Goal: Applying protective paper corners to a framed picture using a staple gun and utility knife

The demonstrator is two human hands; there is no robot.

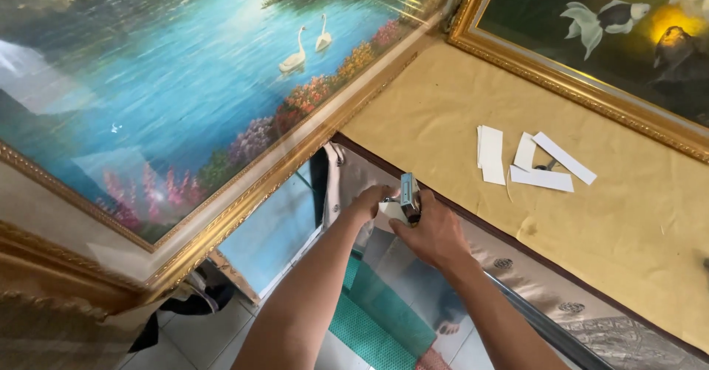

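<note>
Far to the left of the grip leans a large gilt-framed landscape painting (185,82) with a blue lake and two swans, its lower frame edge running down toward the hands. Just right of that frame, the left hand (367,201) reaches forward with its fingers curled around a small white card (391,209), pinching it against the table's dark edge (473,218). Touching that card from the right, the right hand (436,233) is closed in a full fist around a silver staple gun (409,196), which stands upright out of the top of the fist with its nose down on the card. Beyond and to the right of the grip, a few loose white card strips (528,162) lie on the tan paper-covered tabletop (628,237), well apart from both hands. Further right, at the far corner, a second gilt-framed painting (613,38) of fish on a dark ground rests on the table.
</note>
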